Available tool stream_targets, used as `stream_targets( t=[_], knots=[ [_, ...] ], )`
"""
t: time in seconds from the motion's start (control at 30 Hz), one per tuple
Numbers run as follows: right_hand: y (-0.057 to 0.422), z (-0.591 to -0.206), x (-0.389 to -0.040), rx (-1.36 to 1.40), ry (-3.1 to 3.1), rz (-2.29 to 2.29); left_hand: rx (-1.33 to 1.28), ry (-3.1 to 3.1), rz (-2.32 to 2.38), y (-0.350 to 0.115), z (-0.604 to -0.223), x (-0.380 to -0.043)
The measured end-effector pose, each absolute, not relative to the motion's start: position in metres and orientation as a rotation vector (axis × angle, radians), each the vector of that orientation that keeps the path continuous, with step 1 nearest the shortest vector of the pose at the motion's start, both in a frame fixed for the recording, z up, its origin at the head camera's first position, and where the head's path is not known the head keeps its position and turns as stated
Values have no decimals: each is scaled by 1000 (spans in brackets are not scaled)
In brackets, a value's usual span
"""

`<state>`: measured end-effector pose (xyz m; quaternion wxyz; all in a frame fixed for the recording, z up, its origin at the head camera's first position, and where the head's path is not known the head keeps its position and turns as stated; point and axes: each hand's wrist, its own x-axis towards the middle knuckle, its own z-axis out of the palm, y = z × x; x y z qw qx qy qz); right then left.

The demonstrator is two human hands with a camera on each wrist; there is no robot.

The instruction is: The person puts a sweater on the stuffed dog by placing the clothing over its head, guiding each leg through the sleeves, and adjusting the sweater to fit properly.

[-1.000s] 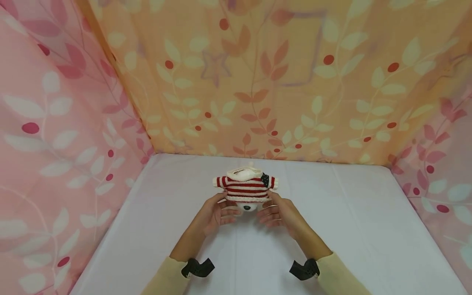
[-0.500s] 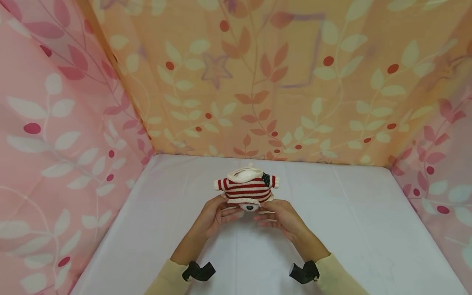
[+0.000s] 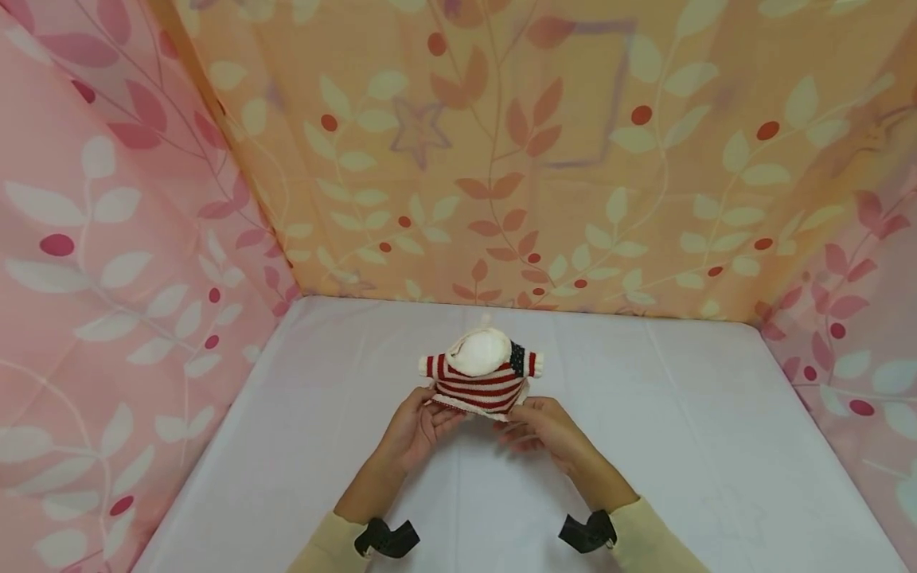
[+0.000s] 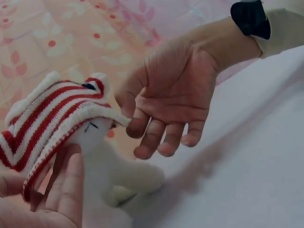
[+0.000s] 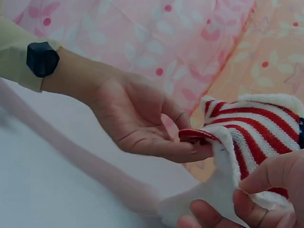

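A white plush toy [image 4: 97, 187] sits upright on the white table, its head inside a small red-and-white striped knit sweater [image 3: 481, 391]. Through the neck opening the white top of the toy's head [image 3: 481, 354] bulges out. The hem hangs over its face, and a dark stitched line shows beneath it in the left wrist view. My left hand [image 3: 411, 426] pinches the hem on the left, thumb above and fingers beneath. On the opposite side, my right hand [image 3: 550, 430] pinches the hem between thumb and index finger, other fingers loosely bent.
The white-covered table [image 3: 666, 446] spreads around the toy. Leaf-patterned cloth hangs on three sides: an orange curtain [image 3: 487, 159] behind, a pink curtain [image 3: 93, 318] at the left and another at the right. A black wrist device [image 3: 387, 537] sits on each cuff.
Both hands have drawn the sweater's hem lower and toward me. The toy's dark nose, visible below the hem before, is now covered, and more of its white head shows through the neck opening.
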<state>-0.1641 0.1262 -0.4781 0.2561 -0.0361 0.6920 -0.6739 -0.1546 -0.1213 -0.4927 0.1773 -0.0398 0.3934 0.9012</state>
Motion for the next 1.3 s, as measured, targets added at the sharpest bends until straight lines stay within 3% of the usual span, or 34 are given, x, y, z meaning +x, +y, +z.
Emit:
stream_targets(
  t=[0.57,1.3],
  knots=[
    [139,-468,-198,29,1580,-2157,-71,1238,2391,-126,-496,-178],
    [129,-491,-204,-61,1280,-2461,-173,1263,2457,-127,-501,-183]
  ],
)
